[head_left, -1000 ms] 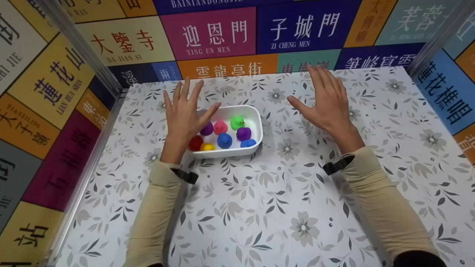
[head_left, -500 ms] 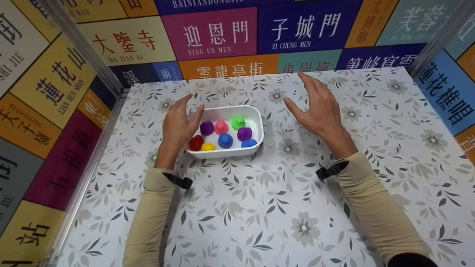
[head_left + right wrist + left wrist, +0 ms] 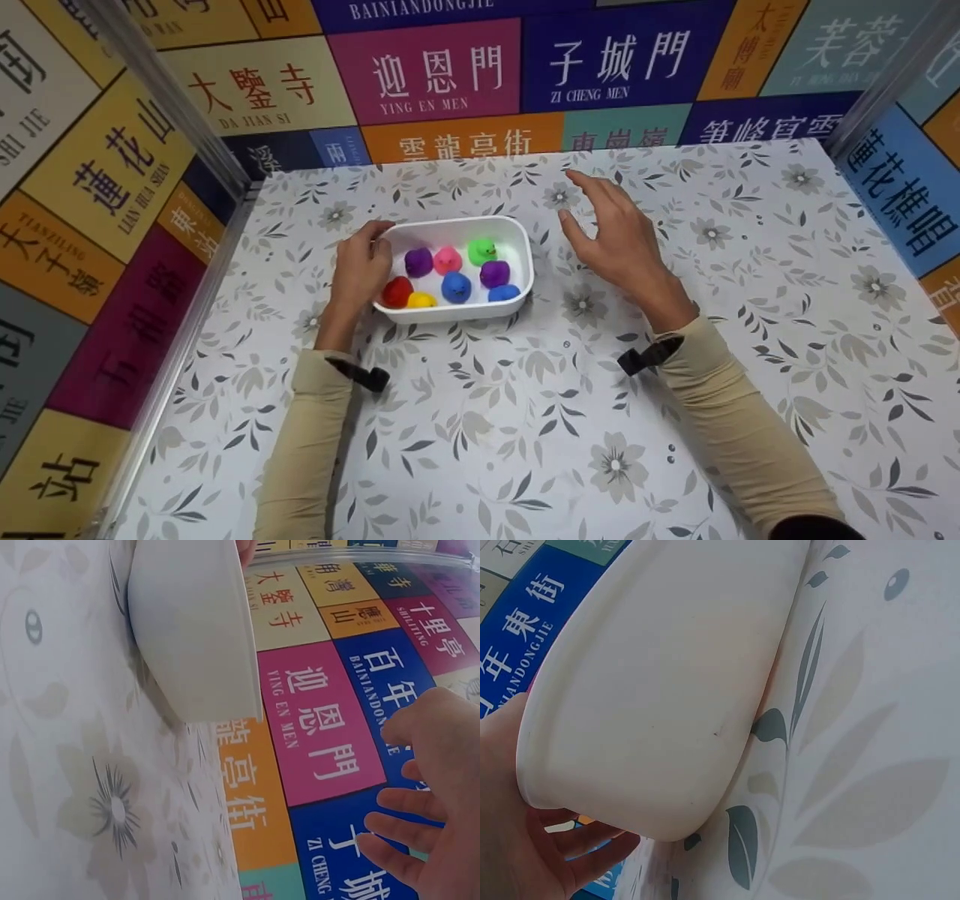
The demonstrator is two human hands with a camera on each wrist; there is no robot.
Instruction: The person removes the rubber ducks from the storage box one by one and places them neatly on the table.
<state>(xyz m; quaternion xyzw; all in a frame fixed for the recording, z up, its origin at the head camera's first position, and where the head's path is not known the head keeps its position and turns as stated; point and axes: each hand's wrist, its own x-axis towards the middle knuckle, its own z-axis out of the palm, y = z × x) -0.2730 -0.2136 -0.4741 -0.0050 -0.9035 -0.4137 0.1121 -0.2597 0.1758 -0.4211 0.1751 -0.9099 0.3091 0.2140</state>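
A white plastic tub point(image 3: 450, 315) stands on the table with several small rubber ducks inside. Among them are a green duck point(image 3: 482, 252), a pink duck point(image 3: 448, 260), a red duck point(image 3: 397, 292), a yellow duck point(image 3: 421, 300) and a blue duck point(image 3: 456, 287). My left hand point(image 3: 358, 270) grips the tub's left end. In the left wrist view its fingers point(image 3: 592, 847) bend round the end of the tub, and the thumb is hidden behind the rim. My right hand point(image 3: 619, 247) hovers off the tub's right side, holding nothing, thumb and fingers apart.
The tabletop point(image 3: 480, 420) wears a white floral covering. Panels printed with Chinese characters form a back wall point(image 3: 442, 75), a left wall point(image 3: 90, 247) and a right wall point(image 3: 907, 172) round it. Both wrists carry black straps.
My left hand has come down from above the tub's left end, its spread fingers curling onto the rim. My right hand has moved left and nearer, towards the tub. The tub stays put.
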